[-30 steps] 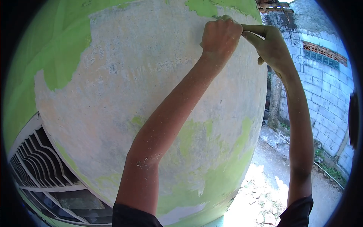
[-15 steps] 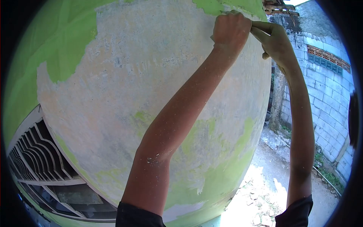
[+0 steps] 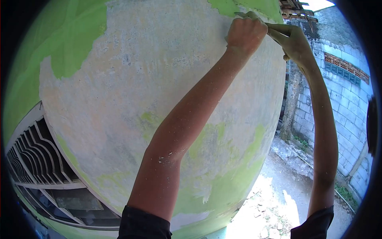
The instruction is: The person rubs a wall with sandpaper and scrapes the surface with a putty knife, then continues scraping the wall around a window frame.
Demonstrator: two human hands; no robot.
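Pressure counts: left hand clenches the scraper, right hand's grip unclear; I'd hold it flat against the paint.

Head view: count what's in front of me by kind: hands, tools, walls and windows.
Hands: 2, left hand fisted, right hand right beside it.
Tools: 1, thin tool, mostly hidden in the left fist.
Walls: 2, patchy green wall and block wall.
Windows: 1, grilled window.
Total: 6.
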